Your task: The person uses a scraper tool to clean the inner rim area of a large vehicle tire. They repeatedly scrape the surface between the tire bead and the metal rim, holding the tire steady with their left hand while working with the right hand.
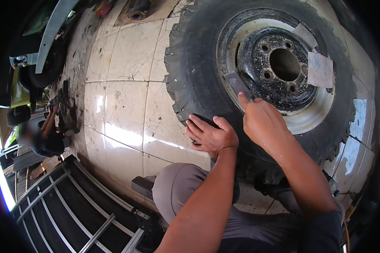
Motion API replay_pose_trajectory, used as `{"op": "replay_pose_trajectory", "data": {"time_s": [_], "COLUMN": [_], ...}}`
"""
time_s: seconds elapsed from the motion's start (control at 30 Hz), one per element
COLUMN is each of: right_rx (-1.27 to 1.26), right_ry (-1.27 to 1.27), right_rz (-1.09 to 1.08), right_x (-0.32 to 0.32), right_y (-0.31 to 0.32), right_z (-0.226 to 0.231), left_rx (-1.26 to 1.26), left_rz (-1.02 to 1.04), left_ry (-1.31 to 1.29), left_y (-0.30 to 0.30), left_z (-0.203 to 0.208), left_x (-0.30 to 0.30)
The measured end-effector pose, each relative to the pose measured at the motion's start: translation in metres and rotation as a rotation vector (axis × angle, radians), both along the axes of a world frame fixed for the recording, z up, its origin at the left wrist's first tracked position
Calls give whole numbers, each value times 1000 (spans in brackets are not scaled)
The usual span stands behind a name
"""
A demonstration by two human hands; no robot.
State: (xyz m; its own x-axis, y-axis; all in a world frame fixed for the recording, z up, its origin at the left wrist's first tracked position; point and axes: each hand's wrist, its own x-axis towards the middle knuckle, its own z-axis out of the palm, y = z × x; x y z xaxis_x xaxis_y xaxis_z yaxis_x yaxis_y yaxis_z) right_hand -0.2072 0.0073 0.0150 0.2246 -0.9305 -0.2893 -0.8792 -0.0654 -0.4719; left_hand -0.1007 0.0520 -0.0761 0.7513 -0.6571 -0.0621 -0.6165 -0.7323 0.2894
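A large black tyre with deep tread lugs lies flat on the floor, mounted on a wheel rim with worn cream and black paint. In my right hand is a scraper, its flat blade pointing up and left against the rim's inner edge. The index finger stretches along the tool. My left hand rests on the tyre's near left side, fingers spread and holding nothing. Across the rim's right side lies a pale sheet of paper with printing, perhaps sandpaper. Another pale piece sits just above it.
Cracked cream tiles surround the tyre. A dark panel with metal bars stands at lower left. Farther left a person sits low near vehicle parts. A dark cylindrical part lies on cardboard at the top.
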Motion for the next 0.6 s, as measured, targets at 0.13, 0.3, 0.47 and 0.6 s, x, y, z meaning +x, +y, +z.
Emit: {"op": "replay_pose_trajectory", "data": {"time_s": [0.13, 0.3, 0.47, 0.6], "right_rx": [11, 18, 1, -13], "right_ry": [-18, -29, -40, -71], "right_rz": [-12, 34, -20, 32], "right_x": [3, -3, 3, -7], "right_y": [-8, 10, -14, 4], "right_z": [-2, 2, -6, -7], "left_rx": [-10, -23, -11, 0], "left_rz": [5, 8, 7, 0], "left_ry": [28, 19, 36, 16], "left_y": [-1, -1, -2, 0], "left_z": [0, -1, 3, 0], "left_x": [0, 1, 2, 1]}}
